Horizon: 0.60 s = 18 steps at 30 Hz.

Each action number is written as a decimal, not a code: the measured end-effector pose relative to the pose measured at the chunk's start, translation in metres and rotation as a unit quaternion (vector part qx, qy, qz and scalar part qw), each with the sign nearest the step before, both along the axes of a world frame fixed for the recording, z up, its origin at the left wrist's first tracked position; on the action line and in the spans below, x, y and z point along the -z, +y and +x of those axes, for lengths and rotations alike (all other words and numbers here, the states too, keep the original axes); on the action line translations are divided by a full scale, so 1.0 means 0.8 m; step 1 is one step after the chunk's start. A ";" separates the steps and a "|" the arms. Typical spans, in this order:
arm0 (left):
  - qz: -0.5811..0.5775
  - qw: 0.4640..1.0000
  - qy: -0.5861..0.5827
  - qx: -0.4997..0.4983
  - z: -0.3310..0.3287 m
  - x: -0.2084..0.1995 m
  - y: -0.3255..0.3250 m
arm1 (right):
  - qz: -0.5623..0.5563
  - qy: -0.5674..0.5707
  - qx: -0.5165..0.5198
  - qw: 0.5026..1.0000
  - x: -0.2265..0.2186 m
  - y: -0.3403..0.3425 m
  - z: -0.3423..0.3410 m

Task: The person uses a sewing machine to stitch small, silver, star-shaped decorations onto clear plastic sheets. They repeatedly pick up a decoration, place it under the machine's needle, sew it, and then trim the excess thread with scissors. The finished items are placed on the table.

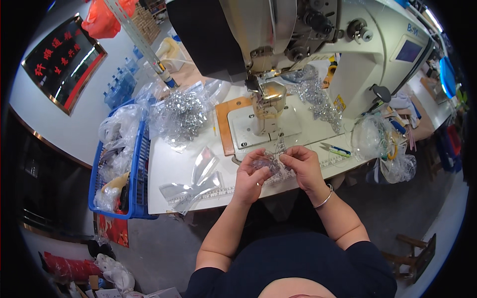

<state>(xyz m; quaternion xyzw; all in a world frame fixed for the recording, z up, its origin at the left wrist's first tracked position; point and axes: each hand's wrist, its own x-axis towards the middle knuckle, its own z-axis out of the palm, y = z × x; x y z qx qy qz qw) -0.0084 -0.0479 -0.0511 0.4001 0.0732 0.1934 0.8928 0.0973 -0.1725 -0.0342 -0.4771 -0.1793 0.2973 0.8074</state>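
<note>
My left hand and my right hand meet above the front edge of a white sewing table. Between their closed fingers is a small clear plastic piece with silvery trim, its exact shape partly covered by the fingers. Just beyond the hands stands the needle and presser foot area of a white industrial sewing machine. A clear plastic bow-shaped piece lies on the table left of my left hand. To the right of my right hand are a green pen-like tool and a dark one.
A glittery silver heap sits at the table's left, beside a blue basket of plastic bags. More silvery trim lies behind the needle. Clear bags crowd the right end. A wooden stool stands on the floor.
</note>
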 end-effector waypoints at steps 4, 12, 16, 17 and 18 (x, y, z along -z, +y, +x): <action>0.102 0.993 0.033 -0.045 0.019 -0.033 0.012 | 0.019 0.002 0.020 1.000 -0.016 0.014 0.016; 0.109 0.991 0.058 -0.057 0.074 -0.122 0.061 | 0.034 0.015 0.054 0.998 -0.089 0.067 0.063; 0.086 0.989 0.101 -0.058 0.084 -0.139 0.079 | -0.019 -0.066 0.120 0.990 -0.112 0.086 0.065; 0.090 0.988 0.113 -0.049 0.085 -0.148 0.083 | -0.030 -0.088 0.130 0.987 -0.112 0.089 0.067; 0.093 0.987 0.125 -0.041 0.087 -0.155 0.088 | -0.041 -0.110 0.140 0.983 -0.112 0.091 0.069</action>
